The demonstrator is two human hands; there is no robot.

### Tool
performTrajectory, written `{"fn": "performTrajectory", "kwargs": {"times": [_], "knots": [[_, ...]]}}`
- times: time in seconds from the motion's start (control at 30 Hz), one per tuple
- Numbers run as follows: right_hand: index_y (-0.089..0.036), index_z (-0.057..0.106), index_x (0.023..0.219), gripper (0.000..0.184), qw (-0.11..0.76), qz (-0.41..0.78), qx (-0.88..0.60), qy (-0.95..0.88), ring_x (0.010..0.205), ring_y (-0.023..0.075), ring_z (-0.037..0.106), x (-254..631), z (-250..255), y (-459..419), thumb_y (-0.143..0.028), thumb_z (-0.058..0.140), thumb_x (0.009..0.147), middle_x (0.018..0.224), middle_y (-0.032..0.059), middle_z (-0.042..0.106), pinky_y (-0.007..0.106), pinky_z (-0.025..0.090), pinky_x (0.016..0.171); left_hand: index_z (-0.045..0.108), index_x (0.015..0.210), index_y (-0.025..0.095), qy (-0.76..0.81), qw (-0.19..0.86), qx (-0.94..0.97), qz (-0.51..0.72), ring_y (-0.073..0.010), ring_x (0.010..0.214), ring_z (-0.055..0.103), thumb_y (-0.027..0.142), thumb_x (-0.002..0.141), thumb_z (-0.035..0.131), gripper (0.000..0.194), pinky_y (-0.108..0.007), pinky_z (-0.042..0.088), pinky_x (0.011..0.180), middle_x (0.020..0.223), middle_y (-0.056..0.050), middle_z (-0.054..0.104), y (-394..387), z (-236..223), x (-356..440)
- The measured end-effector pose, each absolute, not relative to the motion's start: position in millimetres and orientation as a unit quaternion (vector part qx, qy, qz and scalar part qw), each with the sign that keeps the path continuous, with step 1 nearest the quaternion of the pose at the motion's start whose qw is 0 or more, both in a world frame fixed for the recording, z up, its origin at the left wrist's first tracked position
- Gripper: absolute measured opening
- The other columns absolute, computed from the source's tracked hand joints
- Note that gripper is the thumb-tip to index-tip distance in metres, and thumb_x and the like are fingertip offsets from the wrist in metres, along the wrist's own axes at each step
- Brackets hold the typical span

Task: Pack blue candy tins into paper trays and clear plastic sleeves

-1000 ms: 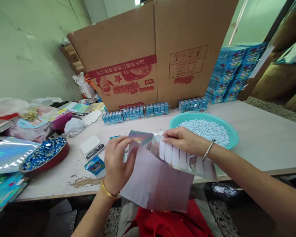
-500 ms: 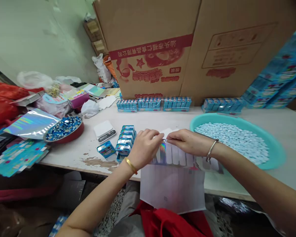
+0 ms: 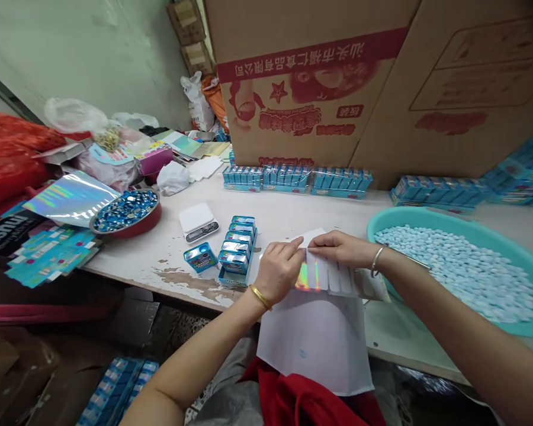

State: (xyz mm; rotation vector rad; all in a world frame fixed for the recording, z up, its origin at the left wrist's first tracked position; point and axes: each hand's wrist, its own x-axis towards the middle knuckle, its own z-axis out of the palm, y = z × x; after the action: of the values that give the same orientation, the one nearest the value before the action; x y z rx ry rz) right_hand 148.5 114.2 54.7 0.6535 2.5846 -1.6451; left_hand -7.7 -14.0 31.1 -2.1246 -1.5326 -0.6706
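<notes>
My left hand [image 3: 281, 269] is closed at the upper left edge of a sticker sheet [image 3: 323, 279] with shiny rainbow strips and pale strips. My right hand [image 3: 340, 247] pinches the same sheet along its top edge, close beside the left fingertips. The fingertips partly hide what lies between them. Below the sheet, a white paper [image 3: 313, 340] hangs over the table edge towards my lap. Left of my left hand stands a blue tray [image 3: 233, 278] with a row of small blue boxes [image 3: 236, 248]. One loose blue box [image 3: 200, 257] sits beside it.
A white scale [image 3: 198, 222] stands behind the loose box. At right is a turquoise basin [image 3: 382, 220] of pale blue tablets. A red bowl [image 3: 135, 226] holds blue foil pieces. Wrapped box packs [image 3: 341, 181] line a large carton [image 3: 311, 89]. Flat blue cards [image 3: 53, 257] lie at left.
The view has shifted, so the table items sit differently in the picture. Both hands stay at the sheet's top edge, and its rainbow strips show more brightly now.
</notes>
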Motion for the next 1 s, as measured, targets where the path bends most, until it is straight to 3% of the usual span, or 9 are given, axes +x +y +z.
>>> {"fn": "performTrajectory", "kwargs": {"times": [0.1,0.2,0.3,0.37,0.5,0.6,0.7,0.83,1.0], "knots": [[-0.016,0.055,0.074,0.045,0.000,-0.481,0.216,0.850,0.061,0.0117,0.039,140.4,46.6,122.3,-0.058,0.043,0.081,0.066,-0.0011,0.047,0.025,0.034,0.055,0.059,0.078,0.017,-0.548,0.194,-0.769,-0.267,-0.0203,0.097,0.060,0.016,0.089,0.048,0.015,-0.035,0.045,0.083,0.113,-0.009,0.067,-16.2,31.5,-10.5],[-0.017,0.059,0.074,0.034,0.021,-0.367,0.269,0.890,0.065,0.0138,0.047,138.5,32.7,135.4,-0.041,0.040,0.088,0.070,0.0016,0.056,0.026,0.037,0.060,0.058,0.079,0.017,-0.550,0.108,-0.769,-0.307,-0.0197,0.094,0.060,0.020,0.088,0.053,0.011,-0.034,0.044,0.082,0.100,-0.008,0.067,-33.4,40.1,-14.7],[-0.016,0.064,0.081,0.024,0.041,-0.226,0.368,0.901,0.079,0.0207,0.055,138.3,18.2,142.7,-0.027,0.044,0.087,0.085,0.0098,0.065,0.032,0.041,0.072,0.057,0.079,0.018,-0.600,-0.025,-0.692,-0.401,-0.0158,0.081,0.059,0.024,0.086,0.058,0.010,-0.031,0.043,0.075,0.083,-0.003,0.065,-61.7,55.5,-28.6],[-0.014,0.065,0.093,0.025,-0.022,-0.190,0.388,0.901,0.092,0.0265,0.056,131.3,14.9,135.8,-0.028,0.045,0.087,0.099,0.0166,0.065,0.039,0.041,0.080,0.057,0.076,0.018,-0.650,-0.115,-0.580,-0.476,-0.0134,0.073,0.056,0.027,0.084,0.062,0.013,-0.027,0.043,0.070,0.074,0.000,0.061,-79.7,65.1,-45.0],[-0.016,0.064,0.103,0.048,-0.232,-0.374,0.302,0.846,0.093,0.0231,0.057,89.0,29.1,89.5,-0.055,0.038,0.093,0.100,0.0116,0.064,0.035,0.043,0.083,0.058,0.074,0.018,-0.678,-0.220,-0.381,-0.589,-0.0120,0.070,0.053,0.032,0.077,0.070,0.019,-0.024,0.042,0.066,0.073,0.001,0.058,-102.2,71.7,-84.4],[-0.019,0.065,0.091,0.068,-0.258,-0.498,0.233,0.795,0.089,0.0212,0.056,45.1,43.6,46.5,-0.072,0.023,0.089,0.093,0.0084,0.063,0.034,0.044,0.081,0.058,0.071,0.017,-0.662,-0.238,-0.309,-0.640,-0.0104,0.068,0.051,0.031,0.072,0.075,0.022,-0.022,0.042,0.066,0.071,0.001,0.057,-110.4,67.8,-108.0],[-0.019,0.064,0.080,0.072,-0.237,-0.534,0.196,0.787,0.091,0.0220,0.055,8.4,47.2,17.3,-0.077,0.021,0.085,0.094,0.0080,0.063,0.035,0.041,0.082,0.058,0.070,0.017,-0.659,-0.226,-0.271,-0.664,-0.0091,0.068,0.049,0.030,0.070,0.076,0.022,-0.021,0.040,0.066,0.070,0.002,0.056,-117.7,61.7,-124.4],[-0.020,0.059,0.073,0.048,-0.230,-0.519,0.189,0.801,0.084,0.0202,0.053,-22.5,38.6,1.5,-0.064,0.046,0.086,0.081,0.0042,0.060,0.032,0.038,0.076,0.058,0.069,0.017,-0.672,-0.237,-0.241,-0.659,-0.0091,0.066,0.048,0.031,0.070,0.075,0.023,-0.021,0.039,0.064,0.068,0.003,0.056,-128.1,49.5,-143.5],[-0.019,0.054,0.066,0.030,-0.203,-0.399,0.198,0.872,0.080,0.0190,0.051,-56.5,31.5,6.0,-0.035,0.048,0.091,0.073,0.0024,0.059,0.033,0.031,0.074,0.059,0.069,0.017,-0.708,-0.231,-0.222,-0.629,-0.0110,0.065,0.048,0.035,0.072,0.070,0.022,-0.024,0.039,0.064,0.066,0.002,0.055,-130.0,30.5,-174.5]]}}
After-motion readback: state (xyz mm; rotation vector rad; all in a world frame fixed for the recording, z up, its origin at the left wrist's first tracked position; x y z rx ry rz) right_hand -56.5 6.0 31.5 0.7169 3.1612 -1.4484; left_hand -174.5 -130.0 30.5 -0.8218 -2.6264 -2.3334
